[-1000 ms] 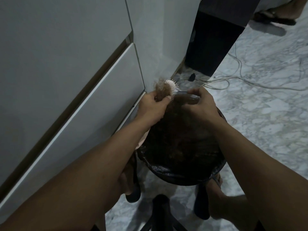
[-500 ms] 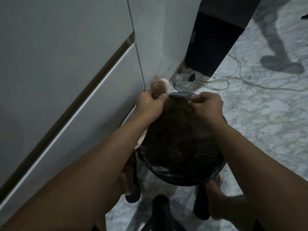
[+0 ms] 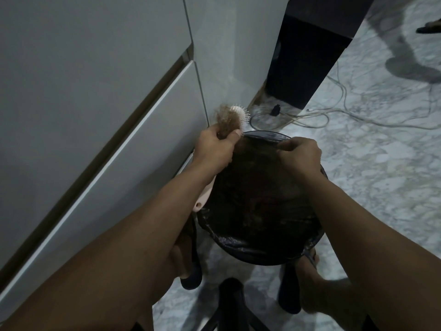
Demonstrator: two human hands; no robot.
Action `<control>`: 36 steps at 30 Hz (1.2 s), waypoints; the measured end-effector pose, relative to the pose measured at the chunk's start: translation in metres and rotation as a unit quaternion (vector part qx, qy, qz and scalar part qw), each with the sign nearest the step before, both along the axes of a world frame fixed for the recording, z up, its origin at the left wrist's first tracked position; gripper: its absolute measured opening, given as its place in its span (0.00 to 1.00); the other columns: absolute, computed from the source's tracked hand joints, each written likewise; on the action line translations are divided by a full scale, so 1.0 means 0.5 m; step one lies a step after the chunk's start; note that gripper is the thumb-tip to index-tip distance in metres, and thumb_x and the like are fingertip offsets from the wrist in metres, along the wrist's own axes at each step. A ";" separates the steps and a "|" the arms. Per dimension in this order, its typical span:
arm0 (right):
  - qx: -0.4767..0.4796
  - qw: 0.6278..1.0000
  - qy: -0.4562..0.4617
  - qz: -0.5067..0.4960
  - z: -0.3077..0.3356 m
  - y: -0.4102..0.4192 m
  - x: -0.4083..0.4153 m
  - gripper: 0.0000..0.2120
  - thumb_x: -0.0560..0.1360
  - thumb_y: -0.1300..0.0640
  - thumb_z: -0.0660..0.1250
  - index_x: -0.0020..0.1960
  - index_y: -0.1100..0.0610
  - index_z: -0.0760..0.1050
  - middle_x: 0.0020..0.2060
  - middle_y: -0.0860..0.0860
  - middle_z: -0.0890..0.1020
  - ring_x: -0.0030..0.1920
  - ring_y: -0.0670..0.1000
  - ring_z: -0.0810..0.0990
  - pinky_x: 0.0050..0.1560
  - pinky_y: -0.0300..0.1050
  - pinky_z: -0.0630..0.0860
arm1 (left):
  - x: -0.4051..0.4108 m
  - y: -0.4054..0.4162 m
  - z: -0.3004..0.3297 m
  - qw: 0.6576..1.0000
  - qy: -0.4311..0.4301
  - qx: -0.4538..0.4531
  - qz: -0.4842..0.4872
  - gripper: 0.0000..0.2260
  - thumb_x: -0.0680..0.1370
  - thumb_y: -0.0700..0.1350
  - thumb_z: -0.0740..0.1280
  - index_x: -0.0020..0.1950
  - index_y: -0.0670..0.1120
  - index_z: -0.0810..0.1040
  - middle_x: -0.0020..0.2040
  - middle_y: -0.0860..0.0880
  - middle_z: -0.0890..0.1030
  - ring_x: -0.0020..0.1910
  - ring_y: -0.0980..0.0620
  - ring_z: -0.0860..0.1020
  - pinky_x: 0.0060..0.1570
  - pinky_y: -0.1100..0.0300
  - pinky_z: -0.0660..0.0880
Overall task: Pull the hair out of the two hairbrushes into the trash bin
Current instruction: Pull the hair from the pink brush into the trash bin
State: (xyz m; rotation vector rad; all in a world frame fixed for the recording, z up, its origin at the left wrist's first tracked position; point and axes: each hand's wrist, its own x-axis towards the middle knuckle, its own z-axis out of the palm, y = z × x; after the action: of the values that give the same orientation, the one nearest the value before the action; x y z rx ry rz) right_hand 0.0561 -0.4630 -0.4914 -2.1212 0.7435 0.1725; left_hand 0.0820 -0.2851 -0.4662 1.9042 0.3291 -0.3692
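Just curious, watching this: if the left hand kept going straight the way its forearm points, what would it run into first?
Probably the white cabinet panel beyond it. The left hand, gripping the hair-clogged hairbrush, points up and away toward that panel beside the trash bin. Depth is unclear, so the gap cannot be judged.

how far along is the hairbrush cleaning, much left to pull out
Done: brown hair already lies in the black-lined trash bin. In hand: the left hand grips a pale hairbrush above the bin, a thick hair clump clinging to it; the right hand pinches strands over the bin. Left: that clump. A second brush isn't visible, so its state is unknown.
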 end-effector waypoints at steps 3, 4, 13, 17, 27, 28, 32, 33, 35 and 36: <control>0.047 0.994 -0.027 0.090 0.026 0.019 0.004 0.26 0.68 0.65 0.69 0.66 0.55 0.75 0.54 0.50 0.79 0.53 0.48 0.78 0.55 0.43 0.76 | 0.000 -0.003 0.006 1.000 0.019 -0.008 -0.018 0.11 0.77 0.50 0.68 0.55 0.46 0.78 0.35 0.48 0.79 0.26 0.51 0.76 0.24 0.63 0.70; 0.059 0.991 -0.043 0.110 0.034 0.025 0.006 0.28 0.68 0.66 0.69 0.68 0.55 0.73 0.56 0.50 0.78 0.55 0.48 0.77 0.54 0.41 0.76 | 0.001 -0.005 0.010 0.999 0.028 -0.015 -0.020 0.09 0.77 0.49 0.67 0.53 0.46 0.79 0.36 0.48 0.80 0.26 0.51 0.76 0.24 0.62 0.71; 0.169 0.966 -0.106 0.166 0.047 0.048 0.006 0.25 0.69 0.76 0.65 0.64 0.61 0.72 0.56 0.54 0.80 0.54 0.47 0.79 0.48 0.29 0.78 | 0.012 -0.007 0.013 0.996 0.062 -0.066 0.007 0.08 0.75 0.36 0.60 0.39 0.47 0.74 0.37 0.41 0.76 0.28 0.43 0.75 0.28 0.57 0.72; 0.174 0.965 -0.129 0.150 0.028 0.054 0.005 0.18 0.68 0.68 0.74 0.56 0.60 0.75 0.49 0.56 0.85 0.48 0.47 0.85 0.48 0.41 0.82 | 0.008 -0.012 0.008 0.996 0.053 -0.076 -0.010 0.09 0.76 0.36 0.61 0.42 0.49 0.75 0.39 0.43 0.79 0.28 0.45 0.75 0.27 0.59 0.73; -0.024 0.989 -0.111 0.093 0.017 0.054 0.010 0.01 0.71 0.57 0.74 0.42 0.53 0.84 0.38 0.50 0.85 0.40 0.50 0.83 0.48 0.52 0.81 | 0.012 -0.017 -0.007 0.999 0.025 -0.039 0.021 0.07 0.79 0.44 0.64 0.41 0.45 0.71 0.33 0.45 0.75 0.25 0.50 0.72 0.23 0.62 0.68; -0.037 0.990 -0.108 0.088 0.017 0.056 0.010 0.02 0.71 0.56 0.73 0.42 0.53 0.84 0.38 0.50 0.85 0.41 0.51 0.83 0.48 0.52 0.81 | 0.012 -0.017 -0.007 0.998 0.029 -0.042 0.025 0.07 0.78 0.43 0.65 0.40 0.46 0.71 0.33 0.44 0.75 0.25 0.49 0.73 0.24 0.61 0.68; -0.029 0.988 -0.111 0.099 0.022 0.065 0.012 0.07 0.71 0.61 0.70 0.47 0.53 0.84 0.40 0.50 0.86 0.43 0.50 0.83 0.50 0.49 0.81 | 0.018 -0.009 0.005 0.996 0.056 -0.069 0.032 0.02 0.74 0.41 0.63 0.41 0.45 0.73 0.36 0.42 0.74 0.29 0.46 0.73 0.28 0.57 0.69; -0.006 0.987 -0.115 0.107 0.026 0.068 0.011 0.09 0.70 0.63 0.68 0.48 0.54 0.84 0.41 0.49 0.85 0.44 0.48 0.83 0.50 0.46 0.80 | 0.019 -0.006 0.009 0.994 0.065 -0.078 0.032 0.02 0.73 0.42 0.62 0.41 0.44 0.73 0.36 0.41 0.74 0.30 0.45 0.73 0.29 0.56 0.69; 0.045 0.984 -0.127 0.114 0.035 0.072 0.010 0.12 0.69 0.66 0.67 0.49 0.56 0.82 0.42 0.47 0.83 0.45 0.46 0.82 0.50 0.41 0.79 | 0.019 -0.003 0.016 0.991 0.083 -0.101 0.034 0.07 0.68 0.46 0.62 0.40 0.43 0.73 0.36 0.41 0.73 0.31 0.45 0.73 0.30 0.55 0.69; 0.068 0.982 -0.134 0.113 0.039 0.074 0.009 0.12 0.68 0.66 0.67 0.49 0.56 0.81 0.42 0.46 0.83 0.44 0.45 0.82 0.48 0.39 0.78 | 0.018 -0.003 0.019 0.990 0.086 -0.111 0.034 0.09 0.67 0.49 0.63 0.40 0.43 0.74 0.36 0.42 0.74 0.30 0.45 0.73 0.30 0.55 0.69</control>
State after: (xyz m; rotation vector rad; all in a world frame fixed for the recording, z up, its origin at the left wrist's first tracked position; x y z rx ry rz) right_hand 0.0607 -0.4261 -0.4718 -2.0407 0.3228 0.0539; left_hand 0.0911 -0.2867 -0.4567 1.6435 0.4466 -0.5047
